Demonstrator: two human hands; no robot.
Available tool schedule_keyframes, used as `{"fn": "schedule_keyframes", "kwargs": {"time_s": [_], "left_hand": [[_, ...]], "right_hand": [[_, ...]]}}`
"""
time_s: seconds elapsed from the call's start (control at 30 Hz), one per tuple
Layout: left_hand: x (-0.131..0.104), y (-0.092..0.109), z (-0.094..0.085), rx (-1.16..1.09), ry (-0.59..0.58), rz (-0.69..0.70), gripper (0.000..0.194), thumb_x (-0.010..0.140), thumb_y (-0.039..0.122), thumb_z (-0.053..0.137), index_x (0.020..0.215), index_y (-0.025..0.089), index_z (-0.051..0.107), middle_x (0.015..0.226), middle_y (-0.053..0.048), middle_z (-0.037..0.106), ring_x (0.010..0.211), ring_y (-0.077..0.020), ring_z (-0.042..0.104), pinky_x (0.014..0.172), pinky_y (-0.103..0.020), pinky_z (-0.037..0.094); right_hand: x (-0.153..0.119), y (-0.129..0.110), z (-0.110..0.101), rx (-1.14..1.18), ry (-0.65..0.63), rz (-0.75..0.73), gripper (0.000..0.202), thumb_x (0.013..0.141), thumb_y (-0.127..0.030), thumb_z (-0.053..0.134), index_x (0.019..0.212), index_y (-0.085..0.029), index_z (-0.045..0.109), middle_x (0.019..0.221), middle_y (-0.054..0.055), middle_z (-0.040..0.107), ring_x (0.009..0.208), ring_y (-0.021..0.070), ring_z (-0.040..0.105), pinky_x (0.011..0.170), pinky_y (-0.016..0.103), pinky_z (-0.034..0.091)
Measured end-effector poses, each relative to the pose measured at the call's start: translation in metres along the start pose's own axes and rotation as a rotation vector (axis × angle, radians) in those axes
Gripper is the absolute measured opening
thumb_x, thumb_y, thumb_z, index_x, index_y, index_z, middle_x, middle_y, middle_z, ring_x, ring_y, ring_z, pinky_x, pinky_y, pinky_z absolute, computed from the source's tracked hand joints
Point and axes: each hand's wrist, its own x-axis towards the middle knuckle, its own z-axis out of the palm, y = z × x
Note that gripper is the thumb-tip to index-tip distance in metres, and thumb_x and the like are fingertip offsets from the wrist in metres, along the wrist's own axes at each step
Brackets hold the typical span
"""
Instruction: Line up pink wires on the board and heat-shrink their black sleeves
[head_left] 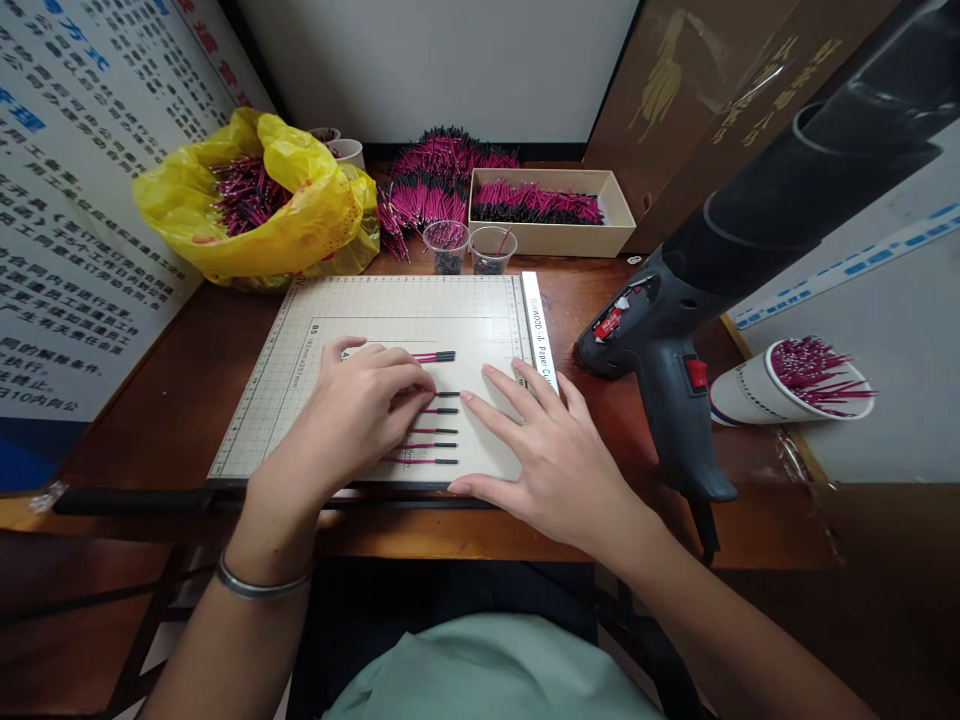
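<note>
On the paper cutter board [420, 310] lie several short pink wires with black sleeves [444, 431], set in rows with their black ends pointing right. My left hand [367, 400] rests over the board, thumb and index finger pinched on one such wire [448, 394] in the upper part of the row. That wire's black end reaches the index fingertip of my right hand [544, 450]. The right hand is open, its fingers spread on the board's right side. Above my left fingers lies a close pair of wires [442, 356]. The left ends of several wires are hidden behind my left hand.
A black heat gun [667, 330] stands at the right, beside a tilted paper cup [765, 385] of pink wires. Behind the board are two plastic cups [491, 262], a cardboard box [555, 238] of wires, a wire pile [427, 200] and a yellow bag [330, 215].
</note>
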Motion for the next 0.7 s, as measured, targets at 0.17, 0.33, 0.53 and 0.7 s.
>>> {"fn": "schedule_keyframes", "kwargs": {"time_s": [0.17, 0.33, 0.53, 0.7], "left_hand": [[0.0007, 0.0018, -0.0004, 0.003, -0.015, 0.003, 0.019, 0.095, 0.025, 0.053, 0.089, 0.024, 0.071, 0.098, -0.001, 0.077, 0.099, -0.0246, 0.067, 0.104, -0.050, 0.028], [0.0007, 0.0025, 0.0008, 0.006, -0.004, 0.008, 0.020, 0.096, 0.025, 0.053, 0.089, 0.023, 0.072, 0.101, -0.002, 0.077, 0.100, -0.0248, 0.068, 0.103, -0.048, 0.029], [0.0008, 0.0023, 0.0014, 0.010, -0.007, 0.015, 0.020, 0.096, 0.025, 0.053, 0.089, 0.022, 0.072, 0.101, -0.002, 0.077, 0.100, -0.0244, 0.068, 0.101, -0.047, 0.030], [0.0016, 0.0025, 0.0012, 0.006, -0.015, 0.018, 0.020, 0.097, 0.025, 0.053, 0.089, 0.022, 0.071, 0.101, -0.002, 0.077, 0.101, -0.0248, 0.067, 0.101, -0.047, 0.030]], "right_hand": [[-0.0001, -0.0003, -0.0007, -0.002, 0.010, -0.009, 0.077, 0.090, -0.077, 0.040, 0.140, -0.023, 0.059, 0.154, 0.013, 0.050, 0.145, 0.0391, 0.040, 0.112, 0.065, 0.035], [-0.0002, -0.0003, -0.0010, 0.003, 0.009, -0.009, 0.077, 0.089, -0.077, 0.042, 0.141, -0.023, 0.059, 0.154, 0.014, 0.050, 0.144, 0.0395, 0.040, 0.112, 0.065, 0.035], [-0.0002, -0.0001, -0.0006, -0.002, 0.006, -0.013, 0.077, 0.088, -0.078, 0.044, 0.142, -0.024, 0.058, 0.154, 0.014, 0.050, 0.144, 0.0397, 0.040, 0.113, 0.066, 0.033], [0.0002, -0.0009, -0.0006, -0.004, 0.006, -0.008, 0.075, 0.087, -0.076, 0.050, 0.141, -0.024, 0.058, 0.153, 0.013, 0.051, 0.144, 0.0390, 0.040, 0.114, 0.065, 0.032]]}}
